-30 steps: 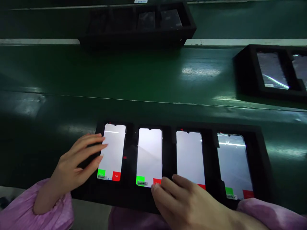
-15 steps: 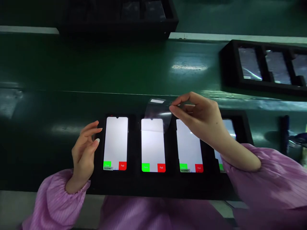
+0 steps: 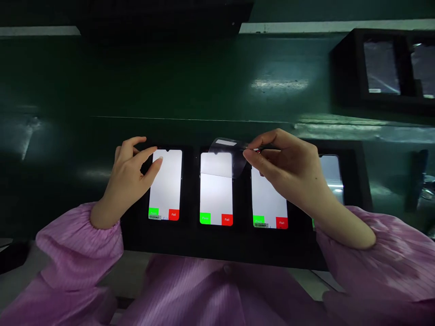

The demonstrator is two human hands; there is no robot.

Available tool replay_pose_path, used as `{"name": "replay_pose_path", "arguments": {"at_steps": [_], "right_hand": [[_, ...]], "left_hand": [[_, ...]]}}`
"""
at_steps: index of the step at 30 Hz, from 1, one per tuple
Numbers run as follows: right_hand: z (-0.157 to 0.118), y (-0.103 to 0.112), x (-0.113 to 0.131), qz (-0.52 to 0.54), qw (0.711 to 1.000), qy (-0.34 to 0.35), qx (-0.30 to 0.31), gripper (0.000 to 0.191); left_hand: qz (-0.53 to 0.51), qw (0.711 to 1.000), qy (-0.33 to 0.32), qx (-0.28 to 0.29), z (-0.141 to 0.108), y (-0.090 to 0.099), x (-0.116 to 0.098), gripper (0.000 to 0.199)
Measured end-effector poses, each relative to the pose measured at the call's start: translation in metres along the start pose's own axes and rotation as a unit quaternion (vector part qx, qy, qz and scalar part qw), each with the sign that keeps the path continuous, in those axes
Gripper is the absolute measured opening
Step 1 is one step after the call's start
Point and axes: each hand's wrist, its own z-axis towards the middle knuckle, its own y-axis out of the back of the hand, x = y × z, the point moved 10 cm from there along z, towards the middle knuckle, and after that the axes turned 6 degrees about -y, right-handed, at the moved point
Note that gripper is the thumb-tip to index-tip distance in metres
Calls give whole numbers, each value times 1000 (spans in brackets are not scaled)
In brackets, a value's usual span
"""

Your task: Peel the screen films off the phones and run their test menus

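Note:
Several smartphones with lit white screens lie side by side in a black tray (image 3: 190, 235), each showing coloured buttons at its lower edge. Between thumb and forefinger, my right hand (image 3: 288, 167) pinches a clear protective film (image 3: 222, 156) by its right edge. The film hangs curved over the top part of the second phone (image 3: 216, 194); a white label sits on it. My left hand (image 3: 131, 170) hovers at the top left of the first phone (image 3: 166, 185), fingers apart and holding nothing. My right hand partly covers the third phone (image 3: 268, 201). A fourth phone (image 3: 331, 172) is mostly hidden behind my right wrist.
A black tray with phones (image 3: 350, 68) stands at the back right. Another dark tray (image 3: 163, 27) is at the back, left of centre. A dark object (image 3: 419, 167) lies at the right on the green work surface (image 3: 170, 86).
My left hand has moved up and right, from beside the first phone to over its top left corner. My right hand still pinches the film. The view has tilted slightly downward.

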Motion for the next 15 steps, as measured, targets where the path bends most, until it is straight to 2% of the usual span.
{"name": "replay_pose_path", "arguments": {"at_steps": [6, 10, 13, 15], "right_hand": [[-13, -7, -3, -15, 1000, -17, 16, 13], [-22, -9, -3, -37, 999, -22, 31, 16], [-31, -17, -6, -53, 995, -38, 73, 19], [-40, -25, -10, -71, 990, -53, 113, 21]], "left_hand": [[2, 999, 35, 19, 13, -3, 5, 23], [24, 999, 22, 30, 18, 0, 3, 22], [45, 998, 12, 44, 16, 0, 1, 22], [41, 998, 11, 35, 16, 0, 1, 21]]}}
